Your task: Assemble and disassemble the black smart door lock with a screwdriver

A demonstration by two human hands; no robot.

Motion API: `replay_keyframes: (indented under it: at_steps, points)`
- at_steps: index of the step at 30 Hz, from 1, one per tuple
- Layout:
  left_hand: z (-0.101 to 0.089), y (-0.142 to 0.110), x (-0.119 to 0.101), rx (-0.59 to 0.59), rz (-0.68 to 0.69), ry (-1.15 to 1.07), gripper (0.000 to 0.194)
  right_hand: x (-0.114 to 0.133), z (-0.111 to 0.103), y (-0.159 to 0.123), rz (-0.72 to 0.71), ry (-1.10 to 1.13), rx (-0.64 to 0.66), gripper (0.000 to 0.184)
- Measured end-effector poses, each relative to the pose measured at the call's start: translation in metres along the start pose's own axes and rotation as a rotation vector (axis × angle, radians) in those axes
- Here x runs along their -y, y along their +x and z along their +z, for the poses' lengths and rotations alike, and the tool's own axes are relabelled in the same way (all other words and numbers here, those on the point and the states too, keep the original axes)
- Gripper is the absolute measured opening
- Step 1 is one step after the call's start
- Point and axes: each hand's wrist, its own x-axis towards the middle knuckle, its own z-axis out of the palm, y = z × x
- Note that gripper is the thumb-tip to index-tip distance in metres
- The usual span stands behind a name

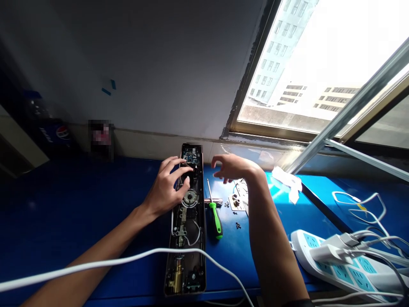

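Note:
An opened long black housing (pixel 200 221), which looks like an electronic door lock, lies lengthwise in front of me. It holds a circuit board at the far end, a round metal part (pixel 190 198) in the middle and a brass-coloured piece (pixel 178 277) at the near end. My left hand (pixel 169 183) is over its upper half, thumb and fingers curved apart around a dark part; contact is unclear. My right hand (pixel 228 167) hovers right of the housing, fingers bent and apart, nothing visible in them. Below it lie a green-and-black screwdriver (pixel 215 219), small dark screws (pixel 238 225) and a metal plate (pixel 237 203).
A white cable (pixel 143 255) crosses over the housing's near part. At right sits a white power strip (pixel 306 241) with several plugs. A metal bar (pixel 354 102) slants before the window. Crumpled white paper (pixel 287 181) and a bottle (pixel 47 128) stand at the blue table's back (pixel 96 204).

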Motion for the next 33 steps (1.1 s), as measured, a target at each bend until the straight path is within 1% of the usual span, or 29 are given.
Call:
replay_keyframes:
  at_steps: [2,4,5,6,8,12,15,18,22,28,31,33]
  points:
    - [-0.002,0.000,0.003,-0.011,-0.012,0.007,0.027,0.009,-0.008,-0.004,-0.131,-0.020,-0.160,0.027]
    - [-0.004,0.000,0.005,-0.017,-0.020,0.017,0.028,0.019,-0.008,-0.005,-0.271,-0.005,-0.245,0.022]
    - [-0.005,0.000,0.006,-0.022,-0.022,0.023,0.028,0.023,-0.006,-0.003,-0.371,-0.008,-0.320,0.020]
    - [-0.005,0.000,0.007,-0.028,-0.022,0.028,0.028,0.026,-0.003,-0.001,-0.433,-0.025,-0.367,0.019]
    - [-0.005,-0.001,0.008,-0.037,-0.019,0.042,0.027,0.031,0.004,0.004,-0.502,-0.087,-0.378,0.019]
    - [-0.003,-0.004,0.010,-0.046,-0.010,0.074,0.027,0.035,0.015,0.011,-0.495,-0.186,-0.316,0.015]
    - [-0.001,-0.006,0.011,-0.044,-0.011,0.088,0.028,0.034,0.022,0.014,-0.461,-0.234,-0.303,0.011]
    - [0.000,-0.008,0.011,-0.034,-0.019,0.094,0.029,0.033,0.028,0.018,-0.401,-0.271,-0.343,0.010]
    - [0.002,-0.009,0.010,-0.026,-0.025,0.096,0.030,0.034,0.034,0.023,-0.345,-0.302,-0.408,0.013]
    - [0.005,-0.010,0.012,-0.009,-0.023,0.087,0.031,0.044,0.046,0.025,-0.269,-0.291,-0.434,0.010]
    - [0.005,-0.011,0.014,-0.012,-0.013,0.081,0.030,0.050,0.053,0.025,-0.223,-0.254,-0.444,0.017]
    - [0.005,-0.010,0.014,-0.018,-0.008,0.079,0.029,0.051,0.054,0.024,-0.202,-0.220,-0.446,0.021]
